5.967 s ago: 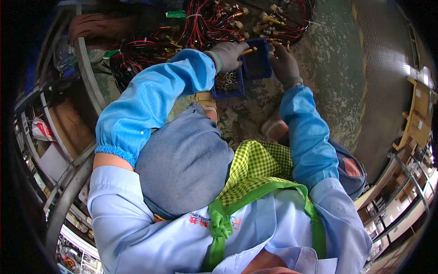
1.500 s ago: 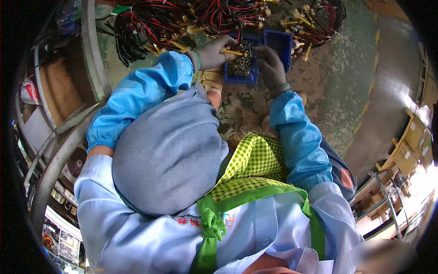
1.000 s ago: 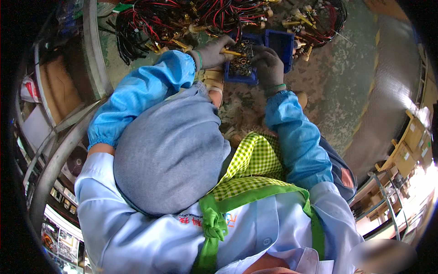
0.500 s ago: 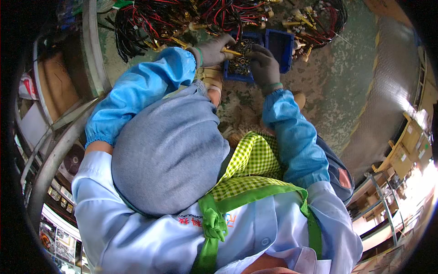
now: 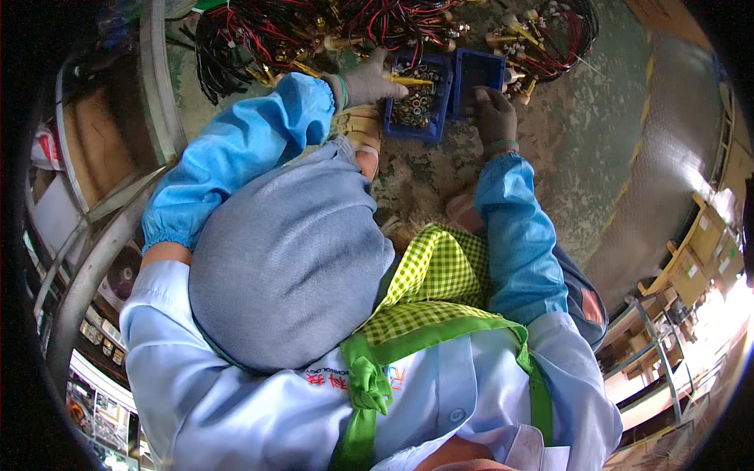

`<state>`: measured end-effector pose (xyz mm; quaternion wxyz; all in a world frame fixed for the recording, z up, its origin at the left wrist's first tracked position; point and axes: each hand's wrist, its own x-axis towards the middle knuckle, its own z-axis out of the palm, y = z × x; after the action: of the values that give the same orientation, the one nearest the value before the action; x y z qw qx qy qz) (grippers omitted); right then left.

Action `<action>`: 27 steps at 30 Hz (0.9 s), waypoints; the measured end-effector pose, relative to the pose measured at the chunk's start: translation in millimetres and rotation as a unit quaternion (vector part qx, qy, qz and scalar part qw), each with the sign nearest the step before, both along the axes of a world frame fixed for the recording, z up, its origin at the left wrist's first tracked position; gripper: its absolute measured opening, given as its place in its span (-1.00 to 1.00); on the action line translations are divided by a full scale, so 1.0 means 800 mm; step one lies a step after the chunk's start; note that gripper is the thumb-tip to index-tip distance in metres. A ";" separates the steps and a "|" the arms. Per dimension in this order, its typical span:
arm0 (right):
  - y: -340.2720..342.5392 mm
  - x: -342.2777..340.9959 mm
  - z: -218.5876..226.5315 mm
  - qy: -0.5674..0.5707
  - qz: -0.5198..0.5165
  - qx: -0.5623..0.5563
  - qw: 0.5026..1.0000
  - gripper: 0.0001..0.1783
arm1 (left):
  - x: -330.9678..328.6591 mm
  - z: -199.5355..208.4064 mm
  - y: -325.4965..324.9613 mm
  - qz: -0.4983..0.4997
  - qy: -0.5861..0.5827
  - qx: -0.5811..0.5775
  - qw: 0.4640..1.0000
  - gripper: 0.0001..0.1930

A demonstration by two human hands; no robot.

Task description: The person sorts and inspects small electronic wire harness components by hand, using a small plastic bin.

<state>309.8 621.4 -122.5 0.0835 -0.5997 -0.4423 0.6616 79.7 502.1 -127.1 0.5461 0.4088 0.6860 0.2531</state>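
A yellow brass rod (image 5: 411, 80) is extending over a blue parts bin (image 5: 410, 134) of loose nuts and washers (image 5: 411, 115); the gloved left hand (image 5: 363, 85) is gripping its left end. The gloved right hand (image 5: 496, 122) is hovering by a second blue bin (image 5: 481, 54), fingers bent; whether they are pinching anything, I cannot tell. Good handling is probably calling for a steady rod, its free end staying above the parts so anything dropped is landing inside. Beyond, red-and-black wire bundles (image 5: 251, 39) are lying on the floor (image 5: 597, 118).
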 end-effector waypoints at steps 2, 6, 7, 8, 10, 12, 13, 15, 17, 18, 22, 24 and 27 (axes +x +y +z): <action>0.013 0.028 -0.031 -0.125 0.143 0.197 0.962 -0.66 | 0.005 0.034 0.022 0.073 -0.183 -0.159 0.967 -0.41; 0.000 -0.006 0.008 -0.256 0.320 0.505 0.760 -0.66 | -0.001 0.033 0.021 0.158 -0.378 -0.263 0.874 -0.70; -0.003 -0.017 0.017 -0.157 0.321 0.417 0.836 -0.64 | -0.003 0.028 0.019 0.158 -0.378 -0.264 0.873 -0.70; -0.010 -0.025 0.022 -0.053 0.315 0.320 0.892 -0.62 | -0.008 0.021 0.017 0.132 -0.386 -0.260 0.875 -0.71; -0.028 -0.038 0.023 -0.008 0.320 0.286 0.903 -0.61 | -0.008 0.019 0.021 0.103 -0.395 -0.256 0.876 -0.71; -0.041 -0.046 0.018 0.041 0.334 0.277 0.900 -0.60 | -0.003 0.024 0.024 0.107 -0.363 -0.247 0.892 -0.72; -0.042 -0.045 0.017 0.041 0.333 0.277 0.900 -0.60 | -0.003 0.019 0.024 0.108 -0.362 -0.248 0.892 -0.72; -0.040 -0.042 0.018 0.030 0.345 0.330 0.878 -0.58 | -0.003 0.015 0.025 0.096 -0.351 -0.278 0.889 -0.70; -0.034 -0.038 0.025 0.044 0.294 0.336 0.894 -0.60 | 0.001 0.021 0.026 0.098 -0.338 -0.279 0.893 -0.67; -0.033 -0.036 0.028 0.058 0.242 0.341 0.907 -0.61 | 0.003 0.026 0.027 0.099 -0.325 -0.280 0.898 -0.64; -0.046 -0.053 0.027 0.011 0.315 0.396 0.863 -0.75 | 0.001 0.016 0.026 0.094 -0.303 -0.254 0.914 -0.55; -0.040 -0.046 0.027 0.007 0.307 0.420 0.854 -0.69 | 0.005 0.011 0.027 0.070 -0.206 -0.275 0.937 -0.47; -0.039 -0.042 0.029 0.001 0.299 0.444 0.844 -0.63 | -0.004 0.017 0.029 0.062 -0.228 -0.276 0.932 -0.46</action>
<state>276.3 590.5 -99.5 0.1397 -0.3362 -0.8468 0.3878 76.3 525.2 -113.5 0.7623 0.1295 0.6100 0.1732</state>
